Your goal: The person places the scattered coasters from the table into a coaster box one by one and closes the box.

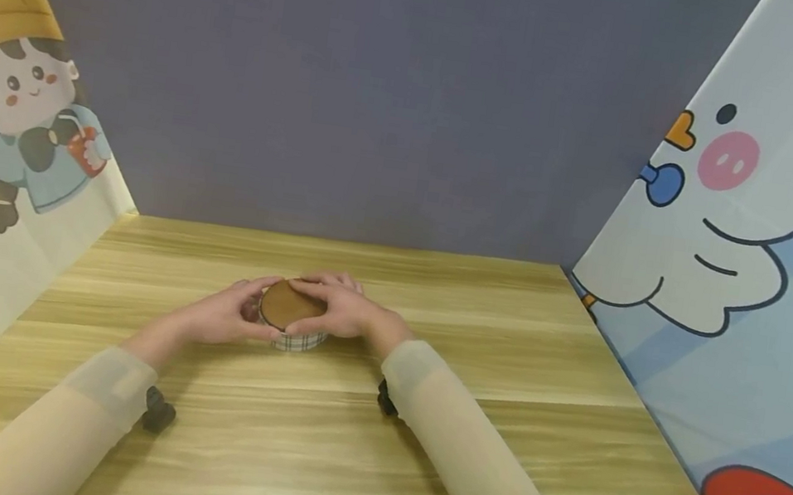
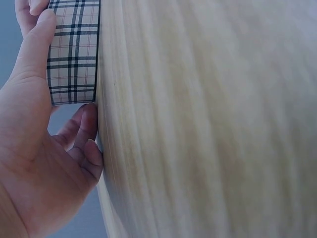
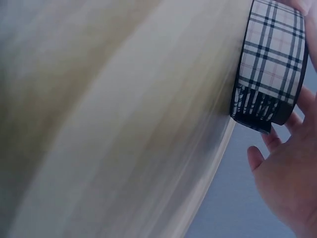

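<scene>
One plaid tin [image 1: 295, 333] (brown lid [image 1: 287, 302]), two hands, one table [image 1: 473, 350]

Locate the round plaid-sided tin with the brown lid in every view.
Head: round plaid-sided tin with brown lid at table centre, between both hands.
Left wrist: top left, plaid wall against the thumb.
Right wrist: upper right, plaid wall above the palm.
Shared landmark: the light wooden table.

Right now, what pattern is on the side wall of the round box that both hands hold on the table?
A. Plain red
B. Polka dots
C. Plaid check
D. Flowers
C: the round box shows dark crossed lines on a pale ground in both wrist views.
</scene>
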A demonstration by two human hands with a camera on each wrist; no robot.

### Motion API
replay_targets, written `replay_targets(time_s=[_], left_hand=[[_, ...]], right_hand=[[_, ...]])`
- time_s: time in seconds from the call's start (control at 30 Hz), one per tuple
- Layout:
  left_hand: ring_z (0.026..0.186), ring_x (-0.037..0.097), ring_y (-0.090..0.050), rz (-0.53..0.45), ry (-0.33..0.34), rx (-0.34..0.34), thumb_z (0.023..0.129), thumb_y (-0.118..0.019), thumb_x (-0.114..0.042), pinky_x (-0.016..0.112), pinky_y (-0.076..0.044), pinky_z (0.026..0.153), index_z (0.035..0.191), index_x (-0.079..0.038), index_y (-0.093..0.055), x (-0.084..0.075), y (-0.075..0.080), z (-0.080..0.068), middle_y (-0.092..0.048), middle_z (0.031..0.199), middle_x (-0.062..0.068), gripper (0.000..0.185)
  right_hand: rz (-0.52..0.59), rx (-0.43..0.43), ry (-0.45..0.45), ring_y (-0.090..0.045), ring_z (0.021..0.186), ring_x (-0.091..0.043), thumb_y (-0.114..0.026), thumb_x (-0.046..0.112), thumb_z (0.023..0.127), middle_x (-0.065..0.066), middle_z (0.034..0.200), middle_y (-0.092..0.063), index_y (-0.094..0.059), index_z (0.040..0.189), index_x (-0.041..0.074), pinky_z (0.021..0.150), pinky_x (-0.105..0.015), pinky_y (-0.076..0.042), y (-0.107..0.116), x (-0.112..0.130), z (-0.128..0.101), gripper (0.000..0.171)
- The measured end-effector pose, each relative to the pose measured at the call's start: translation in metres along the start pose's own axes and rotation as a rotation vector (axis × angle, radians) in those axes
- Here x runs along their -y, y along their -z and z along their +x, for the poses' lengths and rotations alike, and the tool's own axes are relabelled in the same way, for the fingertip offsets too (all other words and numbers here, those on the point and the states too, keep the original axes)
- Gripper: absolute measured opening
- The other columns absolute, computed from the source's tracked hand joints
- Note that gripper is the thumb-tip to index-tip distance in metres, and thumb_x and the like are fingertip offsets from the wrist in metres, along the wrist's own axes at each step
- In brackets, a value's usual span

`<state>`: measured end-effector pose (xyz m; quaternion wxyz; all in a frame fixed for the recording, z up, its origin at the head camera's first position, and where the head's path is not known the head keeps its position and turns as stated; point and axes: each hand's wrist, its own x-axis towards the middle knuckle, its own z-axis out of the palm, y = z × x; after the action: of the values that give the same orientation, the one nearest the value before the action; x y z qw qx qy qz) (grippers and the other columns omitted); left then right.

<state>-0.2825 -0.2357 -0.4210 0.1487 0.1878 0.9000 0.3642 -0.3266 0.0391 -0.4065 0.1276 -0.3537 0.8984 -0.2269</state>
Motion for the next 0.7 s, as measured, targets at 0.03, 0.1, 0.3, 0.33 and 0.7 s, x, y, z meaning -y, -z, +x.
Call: replay_targets(time_s=[0.03,0.1,0.3,0.33,0.7], left_hand=[[0.123,0.034,-0.065,-0.001,-0.001,0.002,0.096,-0.084,-0.053,0.039,-0.059,0.089,0.177,-0.021,-0.020,0.000,0.000,0.000,-0.035,0.157,0.031,0.108],[0.124,0.034,-0.065,-0.002,-0.002,0.005,0.096,-0.084,-0.053,0.040,-0.059,0.089,0.177,-0.022,-0.020,0.001,0.000,0.000,-0.035,0.157,0.031,0.108],[0.122,0.033,-0.064,0.007,-0.001,0.006,0.096,-0.083,-0.054,0.039,-0.059,0.087,0.177,-0.023,-0.020,0.000,0.000,0.001,-0.037,0.155,0.029,0.107],[0.122,0.033,-0.064,0.009,-0.001,0.006,0.096,-0.083,-0.054,0.039,-0.059,0.087,0.177,-0.023,-0.020,-0.001,0.000,0.000,-0.037,0.155,0.029,0.107],[0.131,0.040,-0.063,0.019,0.016,-0.022,0.096,-0.082,-0.057,0.048,-0.061,0.096,0.176,-0.007,-0.011,-0.008,-0.001,-0.005,-0.044,0.155,0.028,0.119]], right_hand=[[-0.001,0.002,-0.003,-0.023,0.163,-0.028,-0.073,0.073,0.095,0.008,0.182,-0.026,-0.033,0.172,0.043,0.131,-0.059,-0.020,0.000,0.000,0.000,0.092],[-0.003,0.005,-0.012,-0.022,0.164,-0.028,-0.073,0.074,0.095,0.010,0.181,-0.026,-0.033,0.172,0.045,0.132,-0.059,-0.019,0.000,0.000,0.000,0.092],[-0.019,0.012,-0.017,-0.020,0.165,-0.028,-0.072,0.074,0.095,0.011,0.182,-0.024,-0.031,0.172,0.045,0.132,-0.058,-0.019,0.000,0.000,0.000,0.093],[-0.024,0.014,-0.015,-0.020,0.166,-0.028,-0.072,0.074,0.095,0.011,0.182,-0.023,-0.030,0.173,0.045,0.132,-0.058,-0.020,0.000,0.000,-0.001,0.093],[0.000,-0.041,-0.040,-0.015,0.170,-0.037,-0.059,0.075,0.102,-0.007,0.185,-0.011,-0.016,0.178,0.030,0.134,-0.066,-0.022,0.000,0.000,-0.026,0.098]])
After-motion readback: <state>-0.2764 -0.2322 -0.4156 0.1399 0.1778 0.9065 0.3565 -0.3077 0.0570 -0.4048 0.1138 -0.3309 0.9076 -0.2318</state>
